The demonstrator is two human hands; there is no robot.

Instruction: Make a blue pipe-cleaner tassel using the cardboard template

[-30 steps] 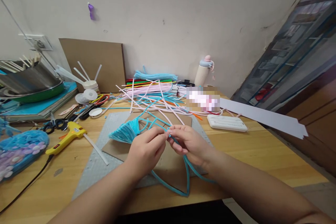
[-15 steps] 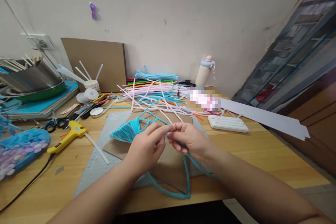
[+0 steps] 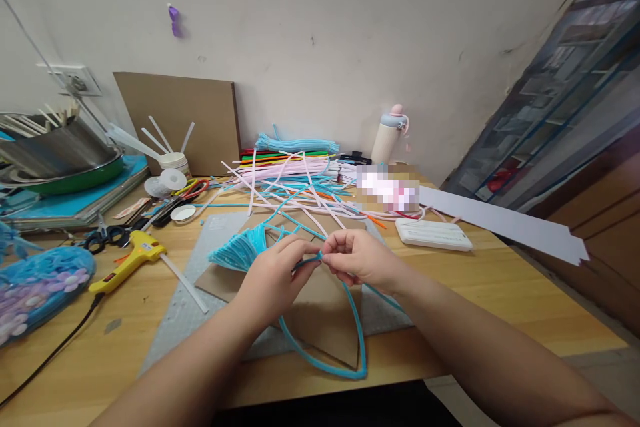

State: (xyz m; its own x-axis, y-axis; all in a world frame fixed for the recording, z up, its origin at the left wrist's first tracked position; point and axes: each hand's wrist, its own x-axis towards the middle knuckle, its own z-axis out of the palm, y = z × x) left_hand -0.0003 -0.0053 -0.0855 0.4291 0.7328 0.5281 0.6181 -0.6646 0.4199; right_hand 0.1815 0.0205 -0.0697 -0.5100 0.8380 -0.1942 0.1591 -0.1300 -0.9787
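Note:
Both hands meet above a piece of brown cardboard [image 3: 320, 320]. My left hand [image 3: 275, 273] pinches a blue pipe cleaner [image 3: 320, 371] between thumb and forefinger. Fingertips of my right hand [image 3: 357, 257] close on the same blue strand, just beside the left ones. The strand hangs in a pointed loop below the hands, and a blue length also runs out under my right wrist. Left of my left hand lies a fan-shaped bunch of folded blue pipe cleaners [image 3: 240, 250], partly covered by that hand.
A grey cutting mat [image 3: 175, 307] lies under the cardboard. To the left are a yellow glue gun [image 3: 127, 260], black scissors [image 3: 106, 235] and a blue flowered piece [image 3: 45, 287]. Behind are loose pink pipe cleaners [image 3: 280, 180]; a white power bank [image 3: 433, 233] and a bottle [image 3: 387, 137] stand right.
My fingertips have parted slightly, showing the blue strand pinched between them. The hanging loop has shifted a little to the right.

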